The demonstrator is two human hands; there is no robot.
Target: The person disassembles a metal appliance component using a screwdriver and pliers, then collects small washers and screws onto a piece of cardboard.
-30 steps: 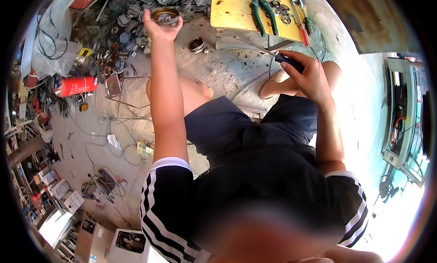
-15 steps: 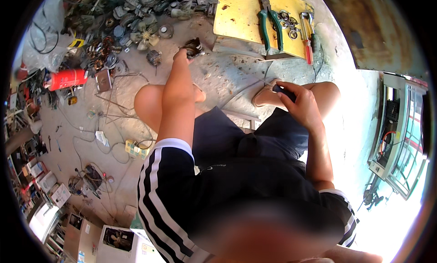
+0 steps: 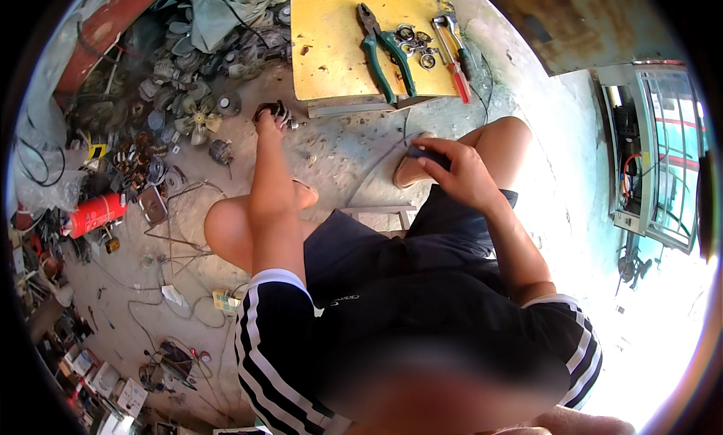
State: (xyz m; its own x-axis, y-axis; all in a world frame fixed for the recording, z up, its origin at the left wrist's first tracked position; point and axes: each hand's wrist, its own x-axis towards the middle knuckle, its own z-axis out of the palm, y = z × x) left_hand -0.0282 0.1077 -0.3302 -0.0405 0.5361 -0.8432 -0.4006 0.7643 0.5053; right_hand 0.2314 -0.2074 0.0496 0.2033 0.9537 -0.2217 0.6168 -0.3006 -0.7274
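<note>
Left hand [image 3: 269, 119]: we see it stretched far out to the floor, fingers clenched on a small metal part [image 3: 280, 112] — details unclear.
Right hand [image 3: 458, 170]: near the right knee, fingers grasping a dark object [image 3: 426, 155].
Yellow surface [image 3: 331, 51]: far right — green pliers [image 3: 388, 51], red screwdriver [image 3: 455, 67].

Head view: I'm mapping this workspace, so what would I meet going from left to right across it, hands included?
Red canister → left hand on a small metal part on the floor → green-handled pliers on the yellow board → right hand holding a dark object → open appliance casing.
</note>
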